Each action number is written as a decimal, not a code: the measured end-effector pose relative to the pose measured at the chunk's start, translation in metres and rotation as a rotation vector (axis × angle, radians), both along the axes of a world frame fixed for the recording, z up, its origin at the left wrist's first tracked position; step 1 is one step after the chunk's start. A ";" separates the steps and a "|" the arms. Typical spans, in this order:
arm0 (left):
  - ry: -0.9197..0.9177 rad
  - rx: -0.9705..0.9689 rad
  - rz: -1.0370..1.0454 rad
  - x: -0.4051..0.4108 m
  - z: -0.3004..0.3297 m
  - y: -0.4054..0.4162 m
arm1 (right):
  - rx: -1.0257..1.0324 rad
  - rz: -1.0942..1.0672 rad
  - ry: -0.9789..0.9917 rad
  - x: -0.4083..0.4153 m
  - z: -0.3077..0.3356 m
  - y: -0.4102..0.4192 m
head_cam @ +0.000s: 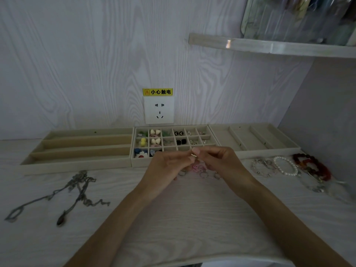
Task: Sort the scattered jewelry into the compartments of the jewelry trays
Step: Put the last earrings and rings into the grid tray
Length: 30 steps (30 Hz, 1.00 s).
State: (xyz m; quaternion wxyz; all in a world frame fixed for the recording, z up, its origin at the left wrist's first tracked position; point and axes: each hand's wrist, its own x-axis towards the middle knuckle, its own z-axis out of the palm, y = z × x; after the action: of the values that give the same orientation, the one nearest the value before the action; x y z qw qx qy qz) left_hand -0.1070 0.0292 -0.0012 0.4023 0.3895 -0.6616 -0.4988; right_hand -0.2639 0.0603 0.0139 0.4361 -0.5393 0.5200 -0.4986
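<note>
My left hand [169, 163] and my right hand [217, 160] meet above the front edge of the middle grid tray [133, 158]. Together their fingertips pinch a tiny metal piece [193, 155]. The grid tray holds earrings and small charms in several compartments. Below the hands lie several rings [203, 174] and a pink piece [195, 167] on the table. Necklaces [77, 191] sprawl at the left. A pearl bracelet [286, 166], a silver bracelet [263, 167] and a red bead bracelet [314, 166] lie at the right.
A long-slot tray [77, 162] stands left of the grid tray and a slotted tray [269, 151] stands right. A wall socket [159, 109] with a yellow warning label sits behind. A shelf [269, 46] overhangs the upper right.
</note>
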 end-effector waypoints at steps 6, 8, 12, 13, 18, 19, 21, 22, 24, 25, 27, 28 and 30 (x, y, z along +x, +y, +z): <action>0.063 -0.073 -0.023 0.001 0.002 0.003 | -0.059 -0.094 0.020 0.000 -0.003 -0.003; 0.073 -0.114 0.005 0.001 0.001 0.003 | -0.102 -0.118 0.092 -0.003 -0.005 -0.005; -0.005 -0.193 0.054 0.003 -0.005 -0.001 | -0.183 -0.075 0.162 -0.004 -0.010 -0.006; -0.040 -0.206 0.052 0.003 -0.007 -0.002 | -0.200 -0.076 0.159 -0.004 -0.011 -0.007; -0.176 -0.259 0.061 0.002 -0.010 -0.001 | -0.374 -0.141 0.367 -0.006 -0.021 -0.013; -0.188 -0.256 0.060 0.002 -0.010 -0.001 | -0.433 -0.147 0.436 -0.007 -0.024 -0.014; -0.179 -0.242 0.044 0.001 -0.010 -0.001 | -0.512 -0.135 0.488 -0.009 -0.025 -0.013; -0.167 -0.230 0.029 0.001 -0.010 -0.001 | -0.539 -0.132 0.501 -0.011 -0.025 -0.013; -0.142 -0.200 -0.011 0.001 -0.008 -0.001 | -0.583 -0.134 0.532 -0.015 -0.026 -0.012; -0.141 -0.197 -0.023 0.001 -0.008 -0.001 | -0.593 -0.132 0.538 -0.015 -0.025 -0.012; -0.157 -0.202 -0.012 0.001 -0.010 -0.001 | -0.597 -0.137 0.528 -0.016 -0.020 -0.012; -0.168 -0.205 0.014 0.001 -0.011 -0.001 | -0.599 -0.146 0.520 -0.018 -0.015 -0.012; -0.222 -0.228 0.111 0.005 -0.012 -0.002 | -0.578 -0.182 0.503 -0.025 0.001 -0.016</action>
State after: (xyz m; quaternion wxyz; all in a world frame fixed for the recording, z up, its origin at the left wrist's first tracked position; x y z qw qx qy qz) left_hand -0.1024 0.0272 -0.0136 0.3953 0.4302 -0.7316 -0.3513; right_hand -0.2893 0.0445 0.0154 0.0793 -0.6969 0.4942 -0.5136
